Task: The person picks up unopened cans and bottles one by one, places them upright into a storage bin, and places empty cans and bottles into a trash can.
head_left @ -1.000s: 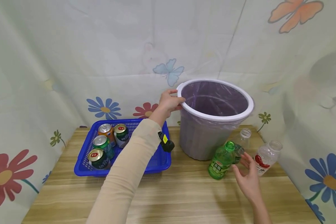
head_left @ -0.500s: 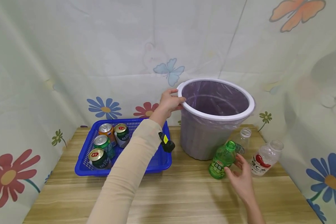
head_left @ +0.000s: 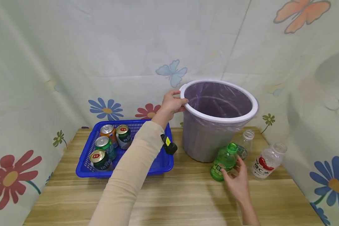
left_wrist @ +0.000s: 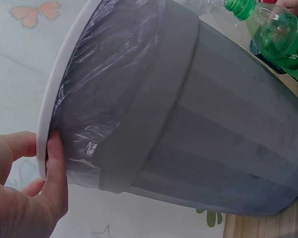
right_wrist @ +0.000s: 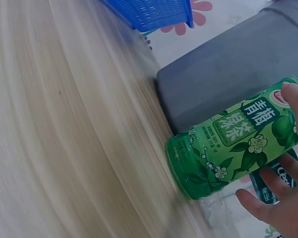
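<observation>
In the head view, my left hand [head_left: 171, 103] pinches the white rim [head_left: 191, 110] of a grey trash bin [head_left: 201, 141] lined with a clear plastic bag. The left wrist view has the thumb on one side of that rim and fingers [left_wrist: 55, 171] on the other. My right hand [head_left: 238, 180] holds a green tea bottle [right_wrist: 233, 139], uncapped, in front of the bin. Its thumb lies across the label, while the other fingers are round the far side. The bottle stands nearly upright, its base at or very near the table.
A blue basket [head_left: 158, 169] left of the bin holds several drink cans [head_left: 104, 159]. To the right stand a clear bottle with a red-and-white label [head_left: 263, 164] and another clear bottle [head_left: 246, 142] with a dark label. All are on the wooden table [head_left: 180, 201].
My right hand has moved left from beside the green tea bottle and taken hold of it. The left hand stays on the bin's rim.
</observation>
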`<control>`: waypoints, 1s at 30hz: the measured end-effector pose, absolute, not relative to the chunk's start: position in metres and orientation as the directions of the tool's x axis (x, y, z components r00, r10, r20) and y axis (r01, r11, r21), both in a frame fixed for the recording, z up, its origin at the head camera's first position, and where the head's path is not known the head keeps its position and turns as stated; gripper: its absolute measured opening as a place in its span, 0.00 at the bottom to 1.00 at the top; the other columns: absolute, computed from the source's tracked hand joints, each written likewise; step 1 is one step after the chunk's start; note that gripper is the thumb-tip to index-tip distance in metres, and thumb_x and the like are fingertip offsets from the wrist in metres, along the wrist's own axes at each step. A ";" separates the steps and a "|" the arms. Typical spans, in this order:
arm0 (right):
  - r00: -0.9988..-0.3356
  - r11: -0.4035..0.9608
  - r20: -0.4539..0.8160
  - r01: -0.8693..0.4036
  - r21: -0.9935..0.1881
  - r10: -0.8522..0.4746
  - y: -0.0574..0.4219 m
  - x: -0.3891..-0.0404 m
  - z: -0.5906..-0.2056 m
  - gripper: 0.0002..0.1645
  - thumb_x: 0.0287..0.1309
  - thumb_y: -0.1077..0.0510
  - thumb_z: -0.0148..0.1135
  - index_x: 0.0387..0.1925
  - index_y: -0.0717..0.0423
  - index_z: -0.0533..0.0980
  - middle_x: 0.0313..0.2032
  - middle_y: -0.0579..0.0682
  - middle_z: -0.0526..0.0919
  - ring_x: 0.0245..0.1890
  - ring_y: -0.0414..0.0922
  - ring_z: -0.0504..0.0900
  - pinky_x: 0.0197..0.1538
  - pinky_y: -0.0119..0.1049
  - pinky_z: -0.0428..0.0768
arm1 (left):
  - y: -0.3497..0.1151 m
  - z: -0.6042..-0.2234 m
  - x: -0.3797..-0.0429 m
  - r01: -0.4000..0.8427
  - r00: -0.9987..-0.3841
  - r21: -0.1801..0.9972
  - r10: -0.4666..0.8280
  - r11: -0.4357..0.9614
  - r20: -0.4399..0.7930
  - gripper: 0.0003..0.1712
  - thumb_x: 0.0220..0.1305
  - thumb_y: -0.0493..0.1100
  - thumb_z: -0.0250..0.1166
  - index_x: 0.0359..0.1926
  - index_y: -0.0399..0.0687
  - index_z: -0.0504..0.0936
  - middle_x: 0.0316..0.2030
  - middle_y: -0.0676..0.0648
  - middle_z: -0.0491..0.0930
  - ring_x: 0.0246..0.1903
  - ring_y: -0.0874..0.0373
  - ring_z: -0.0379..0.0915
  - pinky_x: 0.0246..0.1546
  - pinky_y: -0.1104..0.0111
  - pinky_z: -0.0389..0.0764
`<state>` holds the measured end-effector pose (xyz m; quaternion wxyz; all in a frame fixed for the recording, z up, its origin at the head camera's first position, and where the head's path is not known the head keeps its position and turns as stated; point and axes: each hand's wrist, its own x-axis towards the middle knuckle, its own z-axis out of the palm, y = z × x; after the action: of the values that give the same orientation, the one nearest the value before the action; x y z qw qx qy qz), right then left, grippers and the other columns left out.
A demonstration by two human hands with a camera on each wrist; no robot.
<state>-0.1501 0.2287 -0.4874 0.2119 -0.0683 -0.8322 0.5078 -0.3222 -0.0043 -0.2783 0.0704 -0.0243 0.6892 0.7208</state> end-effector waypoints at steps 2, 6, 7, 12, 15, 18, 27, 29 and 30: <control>-0.903 0.482 0.282 -0.099 -0.871 0.323 0.227 -0.151 -0.488 0.47 0.50 0.65 0.65 0.68 0.58 0.50 0.56 0.64 0.64 0.51 0.57 0.70 0.48 0.46 0.76 | -0.004 -0.279 -0.322 -0.134 -0.989 0.990 0.067 -0.041 -0.131 0.31 0.55 0.33 0.64 0.60 0.47 0.67 0.46 0.41 0.76 0.35 0.53 0.80 0.33 0.69 0.83; -0.906 0.490 0.289 -0.109 -0.865 0.309 0.224 -0.153 -0.489 0.48 0.49 0.65 0.65 0.68 0.58 0.50 0.57 0.64 0.63 0.51 0.58 0.70 0.46 0.45 0.76 | -0.003 -0.279 -0.322 -0.132 -0.989 0.990 0.072 -0.045 -0.128 0.31 0.55 0.33 0.64 0.61 0.47 0.66 0.47 0.41 0.76 0.35 0.53 0.80 0.34 0.68 0.83; -0.907 0.490 0.292 -0.113 -0.864 0.305 0.223 -0.154 -0.489 0.49 0.49 0.65 0.66 0.69 0.58 0.50 0.58 0.64 0.63 0.51 0.58 0.71 0.47 0.47 0.76 | -0.003 -0.279 -0.322 -0.132 -0.989 0.990 0.074 -0.045 -0.128 0.31 0.55 0.33 0.64 0.61 0.47 0.66 0.47 0.41 0.76 0.35 0.53 0.80 0.34 0.68 0.83; -0.915 0.478 0.283 -0.118 -0.870 0.288 0.220 -0.158 -0.491 0.51 0.50 0.64 0.65 0.69 0.58 0.46 0.60 0.65 0.60 0.53 0.60 0.69 0.50 0.55 0.73 | -0.004 -0.279 -0.322 -0.132 -0.989 0.990 0.076 -0.046 -0.129 0.32 0.55 0.33 0.63 0.61 0.47 0.66 0.47 0.41 0.75 0.34 0.54 0.80 0.33 0.69 0.83; -0.918 0.465 0.273 -0.114 -0.878 0.289 0.219 -0.162 -0.493 0.52 0.51 0.63 0.65 0.70 0.57 0.44 0.60 0.65 0.60 0.55 0.60 0.67 0.52 0.54 0.72 | -0.004 -0.278 -0.322 -0.129 -0.989 0.991 0.073 -0.045 -0.125 0.32 0.55 0.33 0.64 0.61 0.47 0.66 0.47 0.41 0.75 0.34 0.54 0.80 0.33 0.69 0.83; -0.915 0.450 0.271 -0.116 -0.886 0.298 0.217 -0.164 -0.494 0.52 0.51 0.63 0.65 0.70 0.56 0.44 0.61 0.64 0.59 0.57 0.59 0.65 0.53 0.53 0.71 | -0.005 -0.279 -0.322 -0.125 -0.990 0.991 0.070 -0.043 -0.122 0.31 0.55 0.33 0.64 0.61 0.47 0.66 0.47 0.41 0.75 0.34 0.54 0.80 0.33 0.69 0.83; -0.891 0.446 0.271 -0.089 -0.891 0.364 0.210 -0.171 -0.495 0.53 0.48 0.62 0.66 0.70 0.54 0.45 0.61 0.65 0.60 0.61 0.59 0.62 0.61 0.56 0.62 | -0.004 -0.279 -0.323 -0.134 -0.989 0.990 0.071 -0.048 -0.131 0.31 0.55 0.33 0.64 0.60 0.48 0.67 0.45 0.42 0.76 0.34 0.54 0.80 0.33 0.69 0.83; -0.886 0.453 0.275 -0.085 -0.887 0.373 0.209 -0.172 -0.497 0.53 0.48 0.62 0.67 0.69 0.54 0.45 0.61 0.65 0.60 0.61 0.59 0.62 0.61 0.56 0.62 | -0.003 -0.280 -0.324 -0.136 -0.989 0.989 0.071 -0.050 -0.132 0.31 0.55 0.33 0.64 0.60 0.47 0.67 0.46 0.42 0.76 0.34 0.54 0.80 0.33 0.68 0.83; -0.885 0.455 0.278 -0.086 -0.887 0.374 0.208 -0.173 -0.497 0.53 0.47 0.62 0.67 0.69 0.54 0.46 0.61 0.65 0.61 0.60 0.59 0.62 0.61 0.56 0.63 | -0.003 -0.280 -0.324 -0.137 -0.988 0.989 0.071 -0.050 -0.134 0.31 0.55 0.33 0.64 0.60 0.47 0.67 0.46 0.42 0.76 0.34 0.54 0.80 0.33 0.68 0.83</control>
<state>-0.1731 0.2084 -0.4969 0.2234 -0.0875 -0.8231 0.5148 -0.3240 -0.0030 -0.2798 0.0720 -0.0241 0.6853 0.7243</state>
